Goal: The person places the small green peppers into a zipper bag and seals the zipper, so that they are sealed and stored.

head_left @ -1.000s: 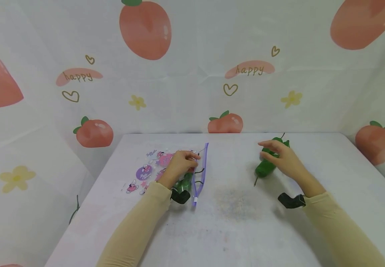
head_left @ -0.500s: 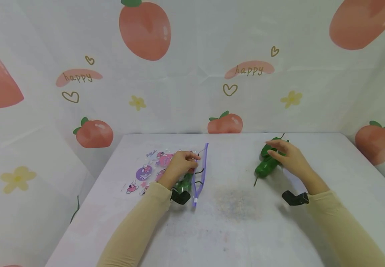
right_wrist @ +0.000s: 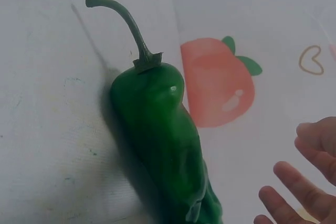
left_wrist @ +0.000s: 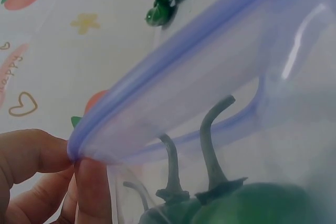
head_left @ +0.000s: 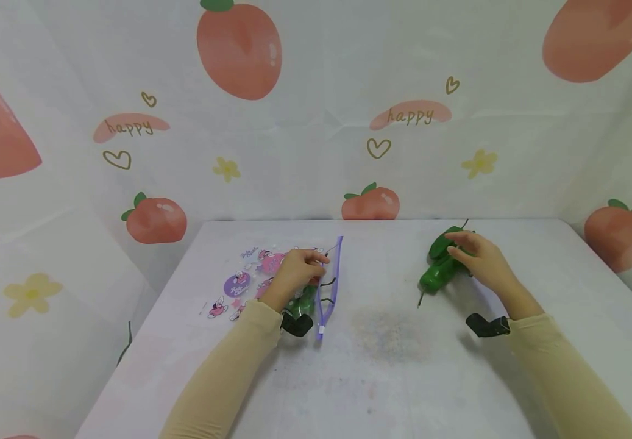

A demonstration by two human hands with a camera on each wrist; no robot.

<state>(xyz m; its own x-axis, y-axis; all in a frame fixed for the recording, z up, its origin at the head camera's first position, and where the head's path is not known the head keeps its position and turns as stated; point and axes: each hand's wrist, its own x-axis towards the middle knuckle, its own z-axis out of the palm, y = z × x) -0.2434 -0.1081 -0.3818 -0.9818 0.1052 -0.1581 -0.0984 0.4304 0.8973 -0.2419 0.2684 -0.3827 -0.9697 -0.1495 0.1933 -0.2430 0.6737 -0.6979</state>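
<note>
L grip [head_left: 296, 268] pinches bag rim [left_wrist: 157, 64], R grip [head_left: 482, 262] spread nr green peppers [head_left: 439, 273]; backdrop [head_left: 305, 146] reads "happy" x2.

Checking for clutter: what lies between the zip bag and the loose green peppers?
The head view shows only bare white tabletop between the zip bag and loose green peppers.

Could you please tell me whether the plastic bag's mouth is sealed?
No, in the left wrist view its purple rim gapes open while the left hand pinches it.
</note>
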